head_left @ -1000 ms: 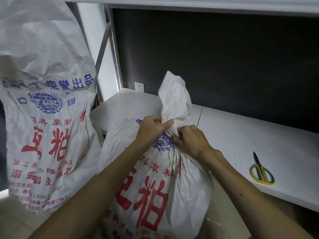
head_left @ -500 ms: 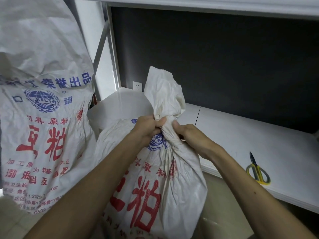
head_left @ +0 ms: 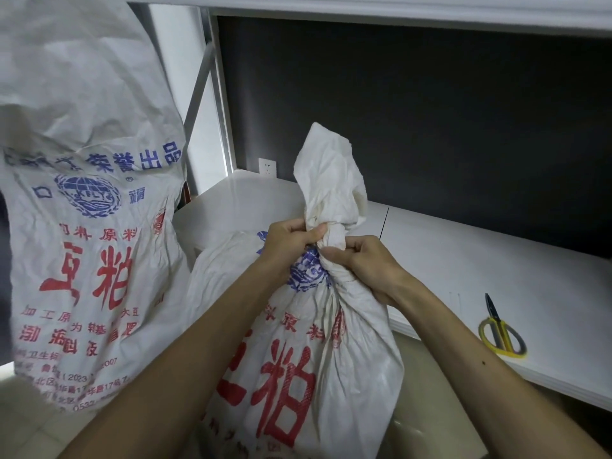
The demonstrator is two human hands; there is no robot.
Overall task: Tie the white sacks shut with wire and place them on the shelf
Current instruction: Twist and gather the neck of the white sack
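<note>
A white sack with red and blue print stands in front of me, its top gathered into a twisted neck that sticks up. My left hand grips the neck from the left. My right hand pinches the bunched neck from the right, just below the knot-like fold. I cannot make out any wire between the fingers. A second, taller white sack stands at the left, its top loose. The white shelf runs behind and to the right of the sack I hold.
Yellow-handled scissors lie on the shelf near its front edge at the right. A wall socket sits above the shelf's back left corner. A metal shelf post rises at the left; an upper shelf board spans overhead.
Both hands have shifted on the sack's neck, and the gathered top now stands more upright and tighter. The view has moved slightly; the scissors lie as before.
</note>
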